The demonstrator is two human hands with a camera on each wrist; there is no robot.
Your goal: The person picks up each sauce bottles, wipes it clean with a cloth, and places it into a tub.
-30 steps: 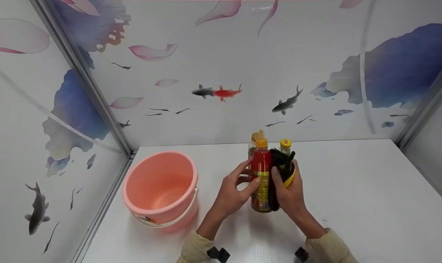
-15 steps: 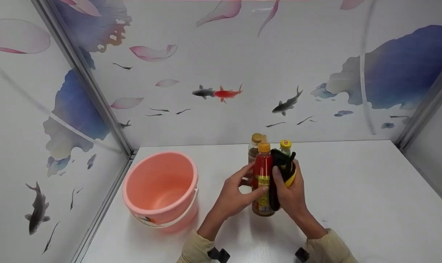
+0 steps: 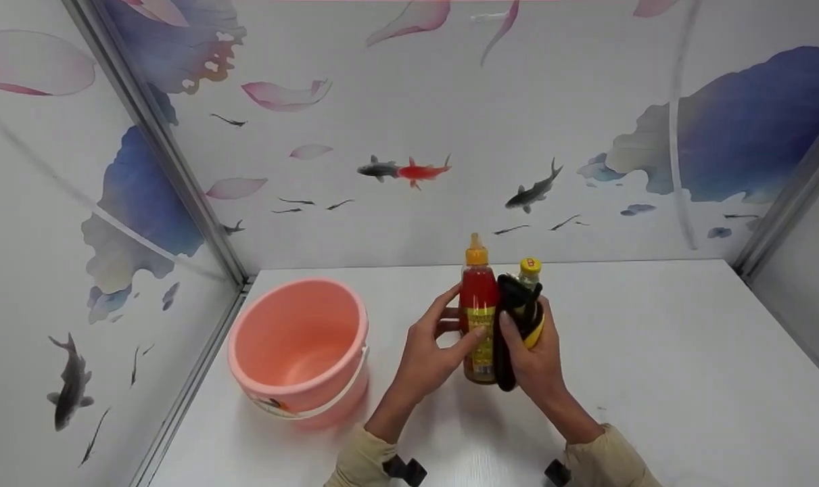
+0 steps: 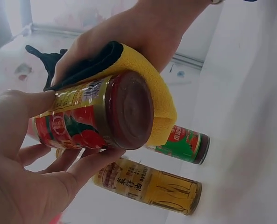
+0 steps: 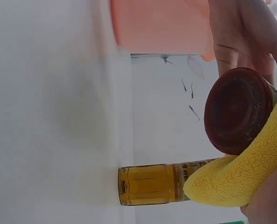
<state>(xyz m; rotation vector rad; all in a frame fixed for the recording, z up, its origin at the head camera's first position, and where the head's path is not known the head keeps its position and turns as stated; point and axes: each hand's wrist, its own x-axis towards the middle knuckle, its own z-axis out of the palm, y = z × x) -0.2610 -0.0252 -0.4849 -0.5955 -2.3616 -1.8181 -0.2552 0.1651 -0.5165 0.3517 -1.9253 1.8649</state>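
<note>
My left hand (image 3: 435,352) holds a red sauce bottle (image 3: 479,291) with an orange nozzle cap, thumb on its yellow label and fingers round the far side. In the left wrist view the bottle's dark base faces the camera, clear of the table. My right hand (image 3: 539,352) grips a folded cloth (image 5: 250,168), black on one face and yellow on the other, against the bottle's right side. Behind stand a yellow-capped bottle (image 3: 530,268) with a green and red label and a bottle of golden oil (image 4: 152,184), which the sauce bottle hides in the head view.
A pink bucket (image 3: 301,338) with a white handle stands left of my hands on the white table (image 3: 666,365). White wall panels (image 3: 436,223) painted with fish and petals rise behind the table and at its sides.
The sauce bottle dips toward me and then comes back up and slightly left, now hiding the gold-capped bottle behind it. My right hand and the cloth shift slightly left.
</note>
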